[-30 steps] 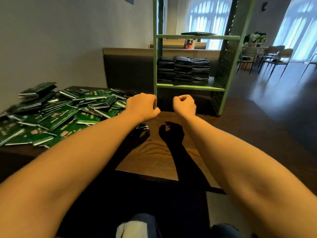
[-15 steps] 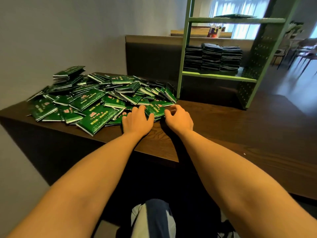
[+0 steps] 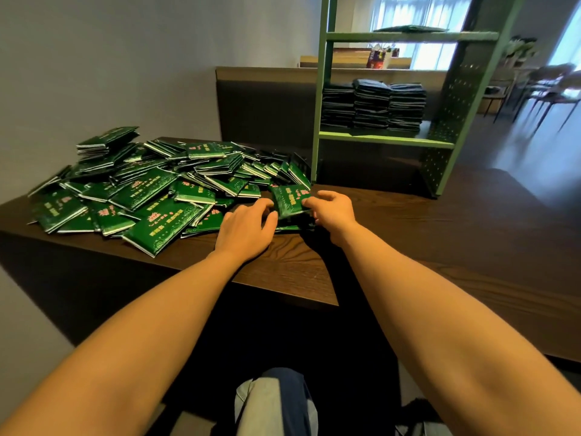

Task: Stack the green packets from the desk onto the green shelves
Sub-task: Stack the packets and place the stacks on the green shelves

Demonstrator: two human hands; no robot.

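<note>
A loose heap of green packets (image 3: 147,187) covers the left half of the dark wooden desk (image 3: 440,234). At the heap's right edge one green packet (image 3: 290,199) is tilted up off the pile. My right hand (image 3: 331,210) pinches its right side with thumb and fingers. My left hand (image 3: 248,225) grips its left edge, fingers curled over the packets beneath. The green shelves (image 3: 386,138) stand on the desk behind, with three stacks of packets (image 3: 372,103) on the lower shelf and one flat packet (image 3: 412,28) on the upper shelf.
A grey wall runs along the left of the desk. A dark bench back (image 3: 264,105) stands behind the heap. Chairs (image 3: 553,89) and bright windows are at the far right. My knee (image 3: 273,404) shows below the desk's front edge.
Both hands came down from in front of the shelves to the heap's right edge and took hold of one packet, lifting it slightly. The view turned left toward the pile.
</note>
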